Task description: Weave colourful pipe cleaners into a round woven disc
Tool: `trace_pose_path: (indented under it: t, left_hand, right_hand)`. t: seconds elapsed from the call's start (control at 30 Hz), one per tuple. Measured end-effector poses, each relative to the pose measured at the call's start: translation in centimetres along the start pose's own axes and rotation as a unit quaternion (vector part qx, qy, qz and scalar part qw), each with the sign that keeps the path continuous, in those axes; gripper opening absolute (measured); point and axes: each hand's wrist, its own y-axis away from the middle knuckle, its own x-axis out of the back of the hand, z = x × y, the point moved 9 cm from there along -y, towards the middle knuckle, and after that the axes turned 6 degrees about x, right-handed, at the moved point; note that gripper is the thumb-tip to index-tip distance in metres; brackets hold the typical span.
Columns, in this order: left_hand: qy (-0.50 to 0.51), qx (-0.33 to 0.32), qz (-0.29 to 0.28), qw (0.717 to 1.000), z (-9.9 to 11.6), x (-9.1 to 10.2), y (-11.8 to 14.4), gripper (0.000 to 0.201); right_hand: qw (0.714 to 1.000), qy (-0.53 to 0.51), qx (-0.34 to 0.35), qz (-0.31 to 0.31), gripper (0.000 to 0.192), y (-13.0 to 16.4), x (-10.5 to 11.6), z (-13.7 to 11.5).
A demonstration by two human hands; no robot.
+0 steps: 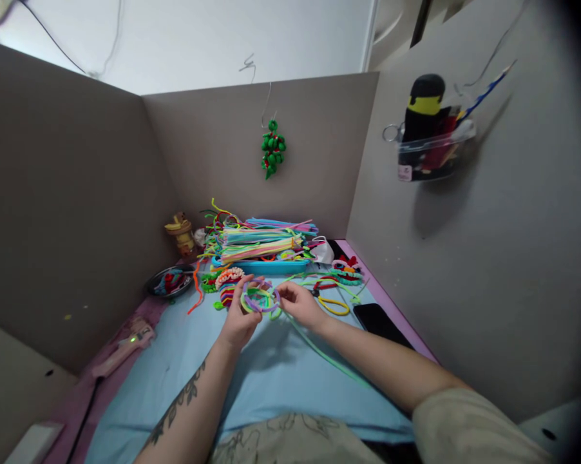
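Centrally, over the light blue mat (271, 374), I see both hands meeting on a small ring of twisted pipe cleaners (260, 300), purple and green strands wound into a loop. Left hand (239, 322): thumb and fingers closed on the ring's left edge, pinching it upright-ish above the mat. Right hand (297, 303): fingertips closed on the ring's right side, where a long green pipe cleaner (329, 361) trails off down and to the right across the mat beside the forearm. Just right of that hand lies a yellow loop (333, 305), flat on the mat; a black phone (380, 320) sits near the mat's right edge. Behind the hands, a teal tray (266, 265) carries a heaped bundle of pastel pipe cleaners (261, 241). Left of it, a small dark bowl (169, 282) with coloured bits, and a yellow figurine (181, 233) by the partition. A green beaded ornament (272, 149) hangs on the back wall. A pink glue gun (126, 345) lies at far left.
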Motion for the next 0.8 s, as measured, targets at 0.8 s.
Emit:
trace_pose_path:
  t: [0.8]
  left_hand:
    - [0.005, 0.017, -0.008, 1.000, -0.6, 0.0, -0.1, 0.080]
  right_hand:
    - [0.999, -0.015, 0.004, 0.034, 0.024, -0.6, 1.4, 0.2]
